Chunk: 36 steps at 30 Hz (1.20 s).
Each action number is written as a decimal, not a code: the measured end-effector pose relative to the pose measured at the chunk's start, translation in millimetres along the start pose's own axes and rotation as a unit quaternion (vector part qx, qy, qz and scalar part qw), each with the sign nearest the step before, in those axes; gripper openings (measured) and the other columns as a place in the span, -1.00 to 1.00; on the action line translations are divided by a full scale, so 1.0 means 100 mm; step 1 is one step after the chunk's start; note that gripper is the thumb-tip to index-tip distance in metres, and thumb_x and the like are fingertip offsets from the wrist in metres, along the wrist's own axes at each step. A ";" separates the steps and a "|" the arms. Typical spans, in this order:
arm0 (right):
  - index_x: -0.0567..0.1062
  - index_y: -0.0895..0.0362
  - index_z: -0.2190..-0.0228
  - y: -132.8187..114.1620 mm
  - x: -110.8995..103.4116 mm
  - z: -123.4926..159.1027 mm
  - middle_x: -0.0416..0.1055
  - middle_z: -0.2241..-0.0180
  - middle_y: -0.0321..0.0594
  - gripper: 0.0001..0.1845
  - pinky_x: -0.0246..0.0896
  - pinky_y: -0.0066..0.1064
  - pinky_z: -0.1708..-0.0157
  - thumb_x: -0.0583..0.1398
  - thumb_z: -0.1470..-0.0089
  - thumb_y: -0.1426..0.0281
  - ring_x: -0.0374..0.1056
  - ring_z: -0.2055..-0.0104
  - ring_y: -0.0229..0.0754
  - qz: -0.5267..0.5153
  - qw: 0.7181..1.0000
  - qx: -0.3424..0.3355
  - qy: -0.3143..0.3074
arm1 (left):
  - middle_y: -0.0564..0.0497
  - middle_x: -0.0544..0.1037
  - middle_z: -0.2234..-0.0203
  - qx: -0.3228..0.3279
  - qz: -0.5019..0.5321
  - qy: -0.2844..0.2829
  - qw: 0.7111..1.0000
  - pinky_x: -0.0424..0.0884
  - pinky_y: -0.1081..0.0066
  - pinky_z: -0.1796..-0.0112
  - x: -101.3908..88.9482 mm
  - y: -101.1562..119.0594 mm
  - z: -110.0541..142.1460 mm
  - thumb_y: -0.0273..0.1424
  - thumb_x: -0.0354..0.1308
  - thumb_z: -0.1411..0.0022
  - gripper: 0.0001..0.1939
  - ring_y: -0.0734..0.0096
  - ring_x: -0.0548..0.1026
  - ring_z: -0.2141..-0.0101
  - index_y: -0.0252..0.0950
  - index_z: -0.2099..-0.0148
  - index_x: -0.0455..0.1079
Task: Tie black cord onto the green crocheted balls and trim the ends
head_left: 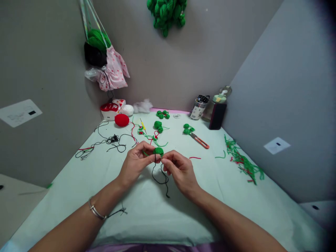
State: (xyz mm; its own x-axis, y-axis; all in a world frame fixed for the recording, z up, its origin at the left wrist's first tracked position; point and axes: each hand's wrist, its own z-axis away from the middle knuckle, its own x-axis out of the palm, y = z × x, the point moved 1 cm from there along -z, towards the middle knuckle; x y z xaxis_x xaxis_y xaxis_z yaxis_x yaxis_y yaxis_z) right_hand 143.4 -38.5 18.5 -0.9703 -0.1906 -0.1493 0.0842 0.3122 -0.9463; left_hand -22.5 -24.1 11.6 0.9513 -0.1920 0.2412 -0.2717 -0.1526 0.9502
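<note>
My left hand (139, 157) pinches a small green crocheted piece (158, 151) between thumb and fingers, above the middle of the table. A dark strand of yarn (160, 182) hangs from the piece in a loose loop, its end lying toward me. On the right side of the piece, the fingertips of my right hand (177, 168) are pressed together at its lower edge. Something tiny may sit in that pinch, but it is too small to make out. Just beyond my hands lie small green and red pieces (155, 138) with trailing yarn ends.
Tangled dark yarn (114, 139) and a red yarn ball (121, 120) lie left. An orange-handled cutter (200, 140) and green yarn scraps (244, 159) are at right. A phone (218, 116) leans beside a pen holder (198, 109) at the back. Grey walls enclose the table (157, 224).
</note>
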 end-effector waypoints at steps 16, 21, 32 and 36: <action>0.51 0.15 0.36 -0.10 -0.08 0.00 0.33 0.55 -0.33 -0.82 0.12 -0.50 0.51 0.18 -0.19 0.31 0.23 0.51 -0.33 0.060 0.996 0.051 -0.034 | 0.03 0.57 0.40 0.021 -0.070 0.063 0.995 0.45 0.39 0.28 0.01 0.01 0.01 -0.42 0.42 -0.02 -0.79 0.40 0.52 0.36 -0.27 0.25 0.54; 0.50 0.14 0.38 -0.07 -0.09 -0.01 0.38 0.51 -0.29 -0.82 0.16 -0.48 0.49 0.18 -0.20 0.31 0.25 0.50 -0.31 0.068 0.997 0.023 -0.035 | 0.05 0.56 0.50 0.006 -0.047 0.030 0.998 0.44 0.38 0.31 0.03 0.04 0.01 -0.41 0.40 -0.06 -0.82 0.41 0.50 0.41 -0.29 0.25 0.53; 0.45 0.12 0.40 -0.02 -0.05 -0.05 0.40 0.48 -0.30 -0.82 0.22 -0.48 0.45 0.16 -0.21 0.31 0.28 0.50 -0.32 0.078 0.996 -0.026 -0.017 | 0.06 0.55 0.44 -0.008 -0.033 0.021 0.999 0.44 0.41 0.29 0.04 0.03 0.01 -0.38 0.39 -0.10 -0.82 0.45 0.50 0.40 -0.30 0.23 0.52; 0.45 0.13 0.38 -0.01 -0.09 -0.08 0.38 0.46 -0.30 -0.83 0.21 -0.47 0.42 0.16 -0.21 0.32 0.30 0.46 -0.31 0.081 0.995 0.014 -0.052 | 0.05 0.57 0.33 0.016 -0.057 0.061 0.996 0.45 0.41 0.23 -0.02 0.03 -0.01 -0.36 0.40 -0.08 -0.77 0.44 0.53 0.34 -0.26 0.20 0.51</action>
State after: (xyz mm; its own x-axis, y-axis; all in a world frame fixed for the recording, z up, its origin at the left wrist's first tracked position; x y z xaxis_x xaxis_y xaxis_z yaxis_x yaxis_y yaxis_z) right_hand 150.0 -29.4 23.2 -0.9148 -0.2349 -0.3284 0.2461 0.3204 -0.9148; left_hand -25.1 -23.2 13.8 0.9862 -0.0523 0.1570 -0.1644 -0.1969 0.9665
